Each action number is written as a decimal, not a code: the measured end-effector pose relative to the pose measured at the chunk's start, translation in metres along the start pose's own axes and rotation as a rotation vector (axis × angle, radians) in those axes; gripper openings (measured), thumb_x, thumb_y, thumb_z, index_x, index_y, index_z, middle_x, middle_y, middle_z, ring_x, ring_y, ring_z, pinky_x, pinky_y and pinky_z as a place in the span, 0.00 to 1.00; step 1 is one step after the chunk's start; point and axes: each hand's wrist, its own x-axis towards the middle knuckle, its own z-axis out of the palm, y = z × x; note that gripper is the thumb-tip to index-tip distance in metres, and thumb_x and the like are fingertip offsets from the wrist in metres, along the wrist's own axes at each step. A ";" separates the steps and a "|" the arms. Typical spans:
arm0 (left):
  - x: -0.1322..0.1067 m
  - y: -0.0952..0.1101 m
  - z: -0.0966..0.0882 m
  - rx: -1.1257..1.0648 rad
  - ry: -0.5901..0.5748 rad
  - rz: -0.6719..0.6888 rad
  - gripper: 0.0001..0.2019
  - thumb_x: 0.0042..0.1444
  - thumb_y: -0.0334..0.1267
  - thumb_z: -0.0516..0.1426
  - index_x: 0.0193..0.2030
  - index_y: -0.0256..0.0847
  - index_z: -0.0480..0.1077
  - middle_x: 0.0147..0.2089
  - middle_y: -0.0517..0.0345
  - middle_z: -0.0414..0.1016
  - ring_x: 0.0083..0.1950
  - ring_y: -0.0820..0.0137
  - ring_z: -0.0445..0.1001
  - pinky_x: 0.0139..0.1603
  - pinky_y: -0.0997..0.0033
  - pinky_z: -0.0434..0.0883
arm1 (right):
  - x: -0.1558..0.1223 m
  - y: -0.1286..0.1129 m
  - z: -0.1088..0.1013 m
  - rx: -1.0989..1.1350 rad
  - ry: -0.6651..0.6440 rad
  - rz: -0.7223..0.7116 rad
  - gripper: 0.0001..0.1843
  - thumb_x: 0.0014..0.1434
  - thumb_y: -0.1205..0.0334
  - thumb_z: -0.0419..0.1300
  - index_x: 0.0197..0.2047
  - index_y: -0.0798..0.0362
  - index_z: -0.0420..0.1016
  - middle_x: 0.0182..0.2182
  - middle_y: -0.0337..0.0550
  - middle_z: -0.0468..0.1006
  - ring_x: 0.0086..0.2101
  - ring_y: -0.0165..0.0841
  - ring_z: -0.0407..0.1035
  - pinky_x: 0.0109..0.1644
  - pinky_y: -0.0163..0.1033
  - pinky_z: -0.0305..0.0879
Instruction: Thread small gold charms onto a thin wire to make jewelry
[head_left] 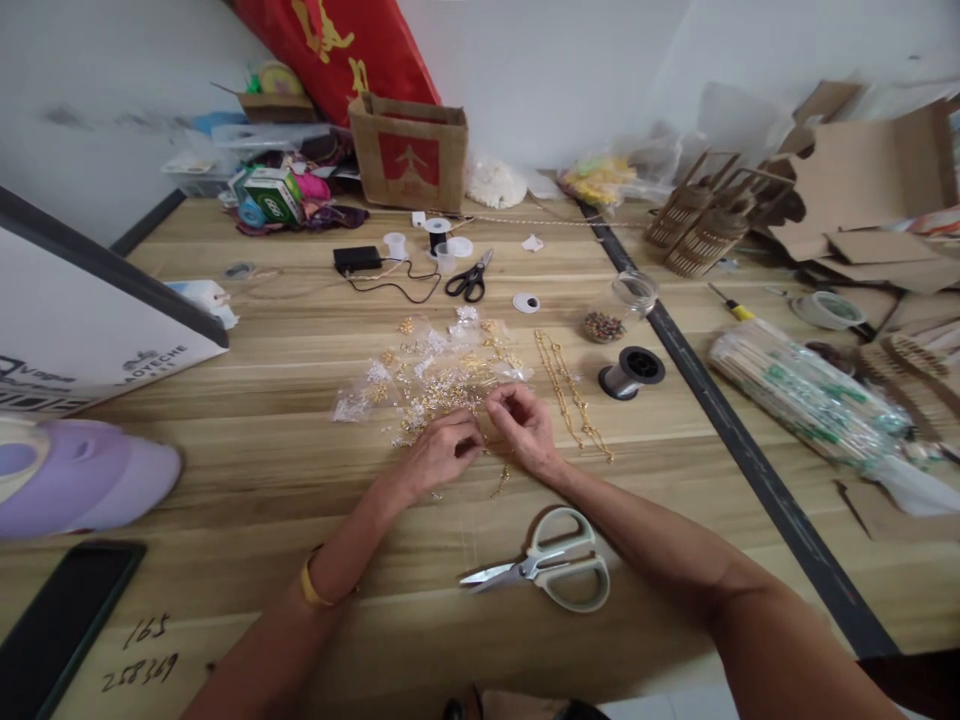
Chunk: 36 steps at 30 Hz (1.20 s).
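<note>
My left hand [444,452] rests at the near edge of a spread of small gold and clear beads [427,400], its fingers curled together. Close to its right, my right hand [526,428] has thumb and forefinger pinched. Whatever either hand grips is too small to make out. A short gold beaded strand [502,482] lies just below the right hand. Clear plastic bags [364,398] of beads surround the pile. Gold chains [562,385] lie to the right. Nearer me are white-handled scissors [566,570], blades pointing left.
A wire spool [631,372] and a jar of mixed beads [606,325] stand right of the chains. Black-handled scissors [469,280] lie behind the beads. At left are a phone [64,625] and a purple object [97,475]; at right, bagged sticks [810,395].
</note>
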 end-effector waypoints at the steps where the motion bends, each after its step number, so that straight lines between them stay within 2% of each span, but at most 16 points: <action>1: 0.000 0.000 0.000 -0.041 0.020 -0.010 0.05 0.52 0.26 0.55 0.29 0.37 0.70 0.33 0.55 0.72 0.36 0.70 0.71 0.39 0.71 0.69 | 0.001 0.001 -0.001 0.022 0.005 0.010 0.13 0.56 0.52 0.59 0.31 0.53 0.67 0.21 0.34 0.63 0.22 0.25 0.55 0.24 0.32 0.54; 6: 0.003 0.003 -0.002 -0.159 0.067 -0.107 0.05 0.50 0.25 0.55 0.27 0.36 0.70 0.28 0.57 0.73 0.28 0.74 0.69 0.30 0.76 0.66 | 0.005 0.005 -0.003 0.071 0.015 0.062 0.13 0.55 0.52 0.59 0.32 0.54 0.66 0.21 0.33 0.61 0.21 0.24 0.53 0.23 0.31 0.51; 15: 0.004 -0.001 -0.001 -0.071 0.047 -0.162 0.04 0.50 0.26 0.56 0.28 0.37 0.70 0.24 0.62 0.69 0.25 0.77 0.65 0.28 0.78 0.63 | 0.007 0.009 -0.005 0.079 0.020 0.068 0.13 0.55 0.52 0.59 0.32 0.53 0.67 0.22 0.34 0.62 0.21 0.25 0.54 0.23 0.32 0.52; 20: 0.007 -0.003 0.000 -0.069 0.018 -0.137 0.07 0.52 0.25 0.54 0.33 0.37 0.72 0.28 0.59 0.72 0.28 0.75 0.67 0.31 0.76 0.65 | 0.009 0.006 -0.006 0.088 0.017 0.057 0.13 0.55 0.52 0.59 0.31 0.53 0.67 0.22 0.35 0.62 0.22 0.25 0.55 0.24 0.32 0.53; 26: 0.009 -0.006 -0.001 -0.113 -0.036 -0.104 0.11 0.51 0.23 0.53 0.33 0.38 0.75 0.33 0.55 0.74 0.34 0.72 0.71 0.35 0.73 0.67 | 0.012 0.005 -0.006 0.094 0.026 0.049 0.13 0.55 0.52 0.60 0.30 0.54 0.67 0.22 0.35 0.63 0.22 0.25 0.55 0.24 0.32 0.53; 36: 0.007 -0.008 -0.001 -0.180 -0.051 -0.125 0.05 0.49 0.26 0.57 0.30 0.37 0.74 0.31 0.56 0.75 0.32 0.73 0.72 0.34 0.74 0.69 | 0.012 0.002 -0.006 0.073 0.013 0.059 0.13 0.55 0.51 0.59 0.30 0.54 0.67 0.22 0.34 0.62 0.22 0.25 0.54 0.24 0.32 0.52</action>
